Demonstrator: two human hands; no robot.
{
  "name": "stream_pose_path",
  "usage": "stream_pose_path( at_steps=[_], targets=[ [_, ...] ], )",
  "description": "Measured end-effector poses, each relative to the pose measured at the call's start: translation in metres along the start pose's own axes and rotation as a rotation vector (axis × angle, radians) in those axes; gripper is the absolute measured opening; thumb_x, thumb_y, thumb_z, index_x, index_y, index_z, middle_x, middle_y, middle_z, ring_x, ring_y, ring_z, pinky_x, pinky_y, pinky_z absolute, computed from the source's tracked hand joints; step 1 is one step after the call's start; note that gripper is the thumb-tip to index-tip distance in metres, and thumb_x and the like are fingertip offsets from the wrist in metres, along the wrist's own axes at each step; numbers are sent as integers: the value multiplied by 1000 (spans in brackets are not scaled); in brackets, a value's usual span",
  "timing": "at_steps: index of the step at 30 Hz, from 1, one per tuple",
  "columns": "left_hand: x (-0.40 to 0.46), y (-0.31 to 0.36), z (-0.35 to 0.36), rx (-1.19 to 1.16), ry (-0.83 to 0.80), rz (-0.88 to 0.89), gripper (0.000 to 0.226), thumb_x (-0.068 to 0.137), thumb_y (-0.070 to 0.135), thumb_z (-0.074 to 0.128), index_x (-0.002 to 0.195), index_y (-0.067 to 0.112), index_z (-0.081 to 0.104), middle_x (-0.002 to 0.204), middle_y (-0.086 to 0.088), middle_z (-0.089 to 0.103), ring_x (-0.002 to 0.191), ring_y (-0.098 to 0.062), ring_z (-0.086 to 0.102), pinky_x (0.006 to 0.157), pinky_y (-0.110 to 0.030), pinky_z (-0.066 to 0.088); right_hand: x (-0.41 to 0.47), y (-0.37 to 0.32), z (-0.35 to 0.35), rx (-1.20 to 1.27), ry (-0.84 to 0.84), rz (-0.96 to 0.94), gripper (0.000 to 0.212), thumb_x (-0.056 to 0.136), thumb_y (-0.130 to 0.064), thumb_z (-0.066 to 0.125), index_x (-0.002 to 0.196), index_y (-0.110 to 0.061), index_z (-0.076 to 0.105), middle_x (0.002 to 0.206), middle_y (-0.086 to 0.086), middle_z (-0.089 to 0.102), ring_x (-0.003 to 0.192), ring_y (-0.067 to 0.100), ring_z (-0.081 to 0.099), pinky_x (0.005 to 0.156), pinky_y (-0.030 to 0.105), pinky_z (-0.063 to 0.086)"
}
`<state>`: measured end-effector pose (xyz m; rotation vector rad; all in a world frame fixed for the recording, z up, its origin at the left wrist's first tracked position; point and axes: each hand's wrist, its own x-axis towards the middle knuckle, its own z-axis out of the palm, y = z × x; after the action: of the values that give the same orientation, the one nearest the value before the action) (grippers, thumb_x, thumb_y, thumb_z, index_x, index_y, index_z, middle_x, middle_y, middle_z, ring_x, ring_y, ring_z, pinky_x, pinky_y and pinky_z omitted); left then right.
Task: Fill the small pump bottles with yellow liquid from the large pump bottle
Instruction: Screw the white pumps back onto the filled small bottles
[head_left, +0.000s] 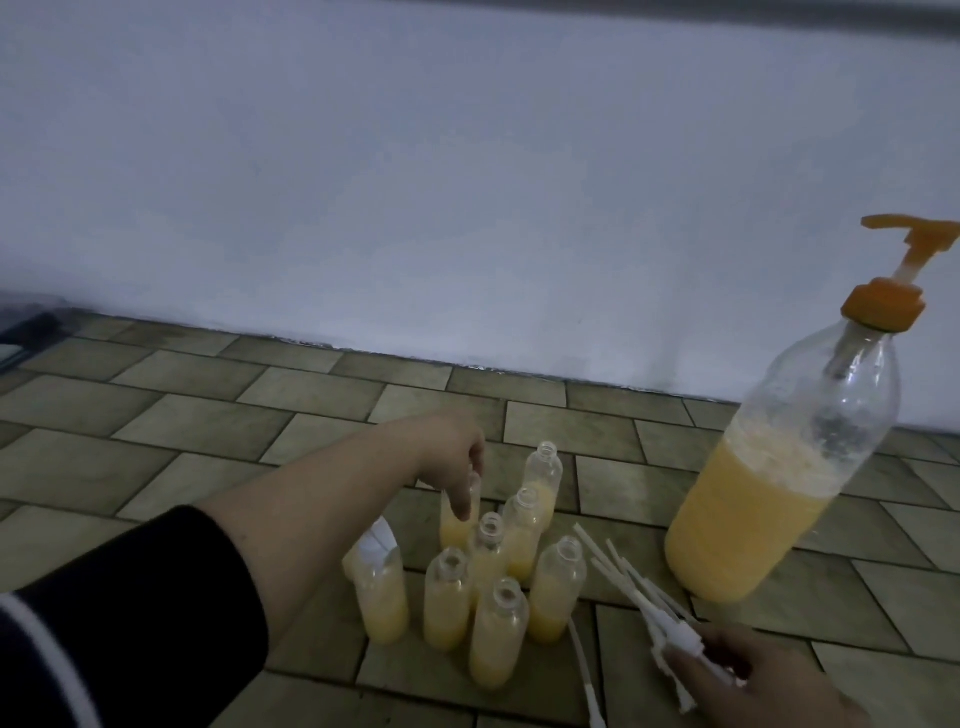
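Right hand (748, 675) cut by bottom edge

Yellow liquid is seen in the clear large bottle (779, 467) at right, fitted with an orange pump (893, 291). The clear small bottles (498, 561) at centre are partly yellow. White pump tubes (644, 597) are laid on olive-brown brick-pattern tiles (208, 426). A pale grey-white wall (415, 156) occupies the upper frame. A dark sleeve (130, 613) with a white stripe is shown at lower left.

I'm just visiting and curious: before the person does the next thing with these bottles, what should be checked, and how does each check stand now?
1. Small bottles upright: ok.
2. Necks open for pump tops: seven ok, one already capped.
3. Left hand gripping the rear bottle: ok, fingers at its neck.
4. Right hand has pump tops: ok.
5. Large pump bottle steady: cannot tell, it looks tilted.
6. Fill levels equal: cannot tell.
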<state>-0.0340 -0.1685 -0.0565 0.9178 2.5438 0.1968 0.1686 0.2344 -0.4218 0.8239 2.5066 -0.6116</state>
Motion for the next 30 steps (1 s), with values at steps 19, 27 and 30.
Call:
stream_pose_path(
  at_steps=[19, 27, 30],
  targets=[
    [-83, 7, -13, -1665, 699, 112, 70, 47, 32, 81, 110, 5, 66, 98, -6, 72, 83, -16, 71, 67, -31, 56, -342, -296, -240, -71, 1192, -722, 30, 84, -35, 52, 109, -25, 65, 83, -15, 47, 96, 19, 40, 78, 39, 23],
    [-115, 26, -1, -1230, 892, 177, 59, 54, 39, 76, 108, 18, 69, 93, 7, 74, 86, -4, 68, 65, -14, 51, -347, -316, -264, -258, 1274, -789, 30, 83, -31, 54, 109, -23, 66, 86, -7, 60, 98, 29, 45, 79, 56, 34],
    [-119, 28, 0, -1163, 934, 219, 56, 57, 35, 76, 108, 15, 69, 91, 9, 74, 83, -1, 68, 63, -8, 49, -344, -314, -266, -332, 1252, -801, 28, 82, -29, 53, 106, -23, 67, 88, -2, 66, 97, 27, 42, 78, 56, 35]
  ],
)
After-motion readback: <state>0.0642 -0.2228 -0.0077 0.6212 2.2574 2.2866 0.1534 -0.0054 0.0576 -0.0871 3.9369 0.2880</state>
